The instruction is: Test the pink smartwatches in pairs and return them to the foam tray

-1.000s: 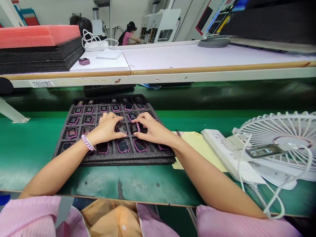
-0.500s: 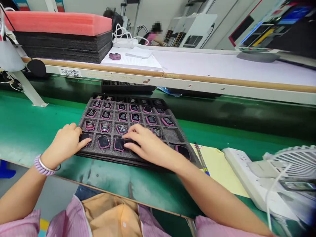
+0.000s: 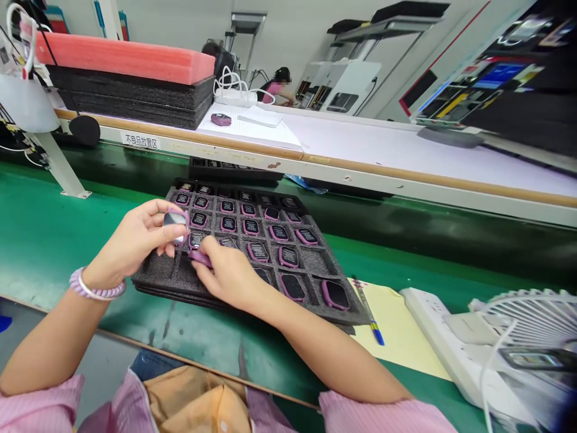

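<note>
My left hand (image 3: 137,237) is closed on a purple-framed smartwatch (image 3: 175,221), raised over the left side of the foam tray (image 3: 317,261). The thumb lies across its face. Lower and to the right, my right hand (image 3: 232,273) pinches another purple watch (image 3: 199,258), tilted on edge just above the front row. More watches of this kind, such as one near the front right corner (image 3: 336,294), lie face up in the tray's compartments, several with lines of text on their screens. The front left compartment is bare, and my right hand hides part of the front row.
A pen (image 3: 372,316) lies on yellow paper (image 3: 396,325) right of the tray. Farther right are a white power strip (image 3: 444,337) and a fan (image 3: 536,313). A shelf (image 3: 360,141) behind carries stacked red and black foam (image 3: 126,60). Another person (image 3: 274,87) sits beyond.
My left hand has lifted a watch from the tray's front left corner. The right hand has moved left along the front row and now has a watch tilted up in its fingers.
</note>
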Available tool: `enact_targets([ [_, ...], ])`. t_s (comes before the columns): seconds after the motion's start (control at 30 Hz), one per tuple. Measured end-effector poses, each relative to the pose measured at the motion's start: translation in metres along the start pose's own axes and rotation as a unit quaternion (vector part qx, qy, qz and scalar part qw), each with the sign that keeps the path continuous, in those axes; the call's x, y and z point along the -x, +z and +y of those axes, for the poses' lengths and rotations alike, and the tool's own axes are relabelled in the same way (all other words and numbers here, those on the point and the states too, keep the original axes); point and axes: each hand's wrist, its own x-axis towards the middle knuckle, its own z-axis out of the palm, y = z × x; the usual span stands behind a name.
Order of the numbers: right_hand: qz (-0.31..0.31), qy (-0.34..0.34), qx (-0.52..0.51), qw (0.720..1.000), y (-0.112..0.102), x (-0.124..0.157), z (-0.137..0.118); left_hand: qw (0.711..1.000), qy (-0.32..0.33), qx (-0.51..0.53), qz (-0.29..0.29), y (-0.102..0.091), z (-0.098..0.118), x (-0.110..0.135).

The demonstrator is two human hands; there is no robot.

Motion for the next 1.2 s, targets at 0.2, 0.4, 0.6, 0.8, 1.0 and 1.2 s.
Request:
enact_targets([
  [0.2, 0.080, 0.050, -0.496, 0.863, -0.053, 0.002, 0.041, 0.988, 0.008, 0.150, -0.043, 0.049, 0.022, -0.040],
  [0.4, 0.113, 0.073, -0.594, 0.793, -0.080, 0.008, 0.056, 0.994, 0.074, 0.057, -0.047, 0.088, 0.029, -0.063],
  [0.6, 0.106, 0.037, -0.615, 0.781, -0.081, 0.011, 0.053, 0.980, 0.181, -0.078, 0.007, 0.093, 0.019, -0.060],
  [0.8, 0.071, 0.036, -0.624, 0.778, -0.076, 0.013, 0.050, 0.967, 0.202, -0.156, 0.025, 0.090, 0.013, -0.054],
  [1.0, 0.061, 0.018, -0.681, 0.730, -0.075, 0.010, 0.053, 0.955, 0.235, -0.173, 0.049, 0.089, 0.014, -0.053],
  [1.2, 0.047, -0.011, -0.702, 0.711, -0.073, 0.009, 0.055, 0.949, 0.250, -0.176, 0.072, 0.091, 0.014, -0.053],
])
